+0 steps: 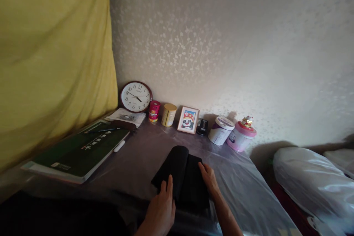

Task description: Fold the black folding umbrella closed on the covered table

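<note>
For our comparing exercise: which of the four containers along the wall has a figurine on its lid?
The pink container, rightmost in the row, carries the figurine; the white-and-purple tub, yellow can and red can show none on top.

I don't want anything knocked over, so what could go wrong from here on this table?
The black cloth touched by the left hand and right hand might slip, since the table cover looks shiny. The figurine perched on the pink tub could topple if bumped. The pen lying on the green book could roll off if jostled.
</note>
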`<state>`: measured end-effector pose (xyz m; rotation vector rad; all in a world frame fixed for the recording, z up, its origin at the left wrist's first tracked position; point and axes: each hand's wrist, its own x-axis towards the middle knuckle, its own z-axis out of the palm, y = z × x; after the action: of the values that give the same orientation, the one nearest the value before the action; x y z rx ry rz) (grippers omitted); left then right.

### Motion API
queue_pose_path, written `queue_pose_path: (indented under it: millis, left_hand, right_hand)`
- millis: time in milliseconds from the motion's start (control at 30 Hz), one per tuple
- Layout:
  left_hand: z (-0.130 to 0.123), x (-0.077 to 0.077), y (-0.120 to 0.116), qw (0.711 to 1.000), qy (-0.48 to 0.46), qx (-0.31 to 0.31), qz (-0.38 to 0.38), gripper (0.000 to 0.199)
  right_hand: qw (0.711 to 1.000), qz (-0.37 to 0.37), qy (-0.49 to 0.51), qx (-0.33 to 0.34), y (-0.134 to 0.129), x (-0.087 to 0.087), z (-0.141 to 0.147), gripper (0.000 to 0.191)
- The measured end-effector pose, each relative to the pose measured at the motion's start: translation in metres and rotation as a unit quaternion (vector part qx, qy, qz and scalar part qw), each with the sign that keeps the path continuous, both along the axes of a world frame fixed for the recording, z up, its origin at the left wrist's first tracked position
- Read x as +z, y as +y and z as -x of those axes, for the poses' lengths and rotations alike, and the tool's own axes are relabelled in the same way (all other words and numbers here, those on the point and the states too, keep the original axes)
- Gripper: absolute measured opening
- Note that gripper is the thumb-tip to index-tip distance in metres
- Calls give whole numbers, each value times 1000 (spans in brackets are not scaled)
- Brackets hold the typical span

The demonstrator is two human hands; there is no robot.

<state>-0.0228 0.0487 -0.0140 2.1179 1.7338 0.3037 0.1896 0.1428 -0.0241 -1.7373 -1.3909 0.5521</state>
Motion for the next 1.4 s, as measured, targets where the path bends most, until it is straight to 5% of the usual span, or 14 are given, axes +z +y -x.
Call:
queue_pose_path:
  millis: [333, 567, 900, 1100, 1400]
  left_hand:
    - [-3, 9, -1, 999, 43, -6, 23, 67]
    - [-4, 4, 0, 999, 47, -6, 15, 69]
    - [-2, -1, 4, 999, 33, -8, 24, 56]
    - [0, -4, 0, 1000, 28, 2, 9, 51]
    - [9, 4, -7, 996, 85, -5, 13, 53]
  right_hand:
    - [981, 0, 179, 74, 3, 45, 34, 44]
    - [971, -10, 199, 131, 33, 34, 67, 47]
    - [991, 35, 69, 111, 55, 10, 89, 40]
    - [969, 80, 67, 222, 47, 17, 95, 35]
    - [933, -16, -192, 305, 22, 24, 109, 23]
